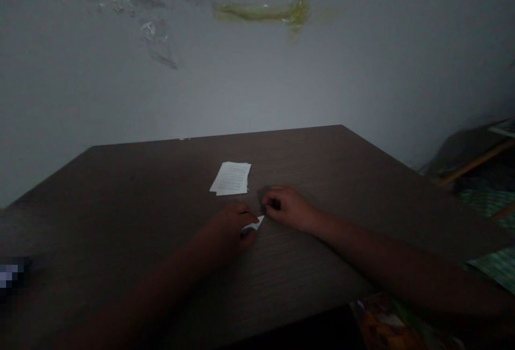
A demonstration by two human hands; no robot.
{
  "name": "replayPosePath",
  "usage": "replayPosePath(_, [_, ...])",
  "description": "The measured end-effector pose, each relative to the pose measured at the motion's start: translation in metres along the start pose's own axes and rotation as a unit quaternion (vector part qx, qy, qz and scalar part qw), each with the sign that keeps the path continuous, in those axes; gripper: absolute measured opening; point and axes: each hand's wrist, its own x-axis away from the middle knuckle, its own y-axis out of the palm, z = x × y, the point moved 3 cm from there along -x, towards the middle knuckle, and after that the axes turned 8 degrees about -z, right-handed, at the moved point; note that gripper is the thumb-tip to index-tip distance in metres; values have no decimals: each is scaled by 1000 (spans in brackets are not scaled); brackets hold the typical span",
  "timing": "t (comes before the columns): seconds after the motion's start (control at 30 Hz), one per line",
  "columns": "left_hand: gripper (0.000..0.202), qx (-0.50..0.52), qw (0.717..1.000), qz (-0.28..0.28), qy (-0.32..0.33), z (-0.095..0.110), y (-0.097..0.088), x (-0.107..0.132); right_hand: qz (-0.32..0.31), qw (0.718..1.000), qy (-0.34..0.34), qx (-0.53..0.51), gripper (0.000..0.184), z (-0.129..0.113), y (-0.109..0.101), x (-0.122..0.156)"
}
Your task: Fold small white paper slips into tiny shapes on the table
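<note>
My left hand [235, 231] rests low over the table, fingers and thumb closed on a small folded piece of white paper [257, 223]. The paper's pointed tip sticks out to the right, and the rest is covered by the fingers. Just beyond that tip is my right hand [287, 208], its fingers curled round to the thumb. Whether it holds anything small, or touches the tip, I cannot tell. Behind both hands lies a small stack of printed white sheets [232, 178], slightly out of line with one another.
The dark wooden table [169, 178] reaches back to a grey wall [257, 82] with peeling tape [257, 13] on it. A blurred dark object [12, 276] is at the left edge. Green checked cloth [488, 202] shows beyond the table's right side.
</note>
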Motion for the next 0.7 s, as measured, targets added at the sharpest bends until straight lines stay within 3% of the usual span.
replayPosePath(0.2, [19, 10, 1000, 8, 27, -11, 5, -1, -23, 998, -66, 4, 19, -5, -3, 9])
replayPosePath(0.5, [43, 28, 998, -39, 50, -16, -3, 0, -55, 995, -77, 19, 17, -19, -1, 16])
replayPosePath(0.63, [47, 31, 1000, 0, 2, -17, -14, 5, -57, 996, -70, 21, 21, -19, -1, 17])
replayPosePath(0.7, [36, 25, 998, 1, -54, -17, -20, 8, -61, 996, -69, 23, 23, -20, 0, 18])
